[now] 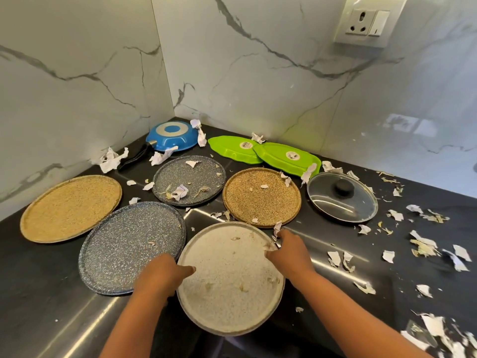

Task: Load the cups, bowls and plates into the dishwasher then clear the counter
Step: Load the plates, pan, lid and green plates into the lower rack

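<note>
In the head view, a person's left hand (pixel 165 273) and right hand (pixel 289 250) both grip a round, pale cream speckled plate (pixel 229 280) at the near middle of a glossy black stone counter (pixel 51 293). The left hand has its thumb on top of the plate's left rim, with the fingers hidden beneath. The right hand is curled round the upper right rim, with the thumb lying on the plate's face. A few food or paper bits lie on this plate, and I cannot tell whether it rests on the counter or is raised off it. Its left edge overlaps the right edge of a round blue-grey speckled plate (pixel 131 248). Farther left lies a round tan speckled plate (pixel 71 208). Behind are a second, darker grey speckled round plate (pixel 189 180) carrying paper bits and a round brown speckled plate (pixel 262 196), whose near rim is just beside the right hand. To the right of that lies a round glass lid with a black knob (pixel 342 197). Along the white marble wall (pixel 258 73), a blue frying pan with a black handle (pixel 171 136) sits upside down in the corner. Near it are two bright green oval plastic dishes (pixel 233 148), bottoms up with round stickers, one overlapping the other. Torn white paper scraps (pixel 423 240) are scattered over the counter, thickest on the right. A white wall socket (pixel 369 21) is set high on the wall.
</note>
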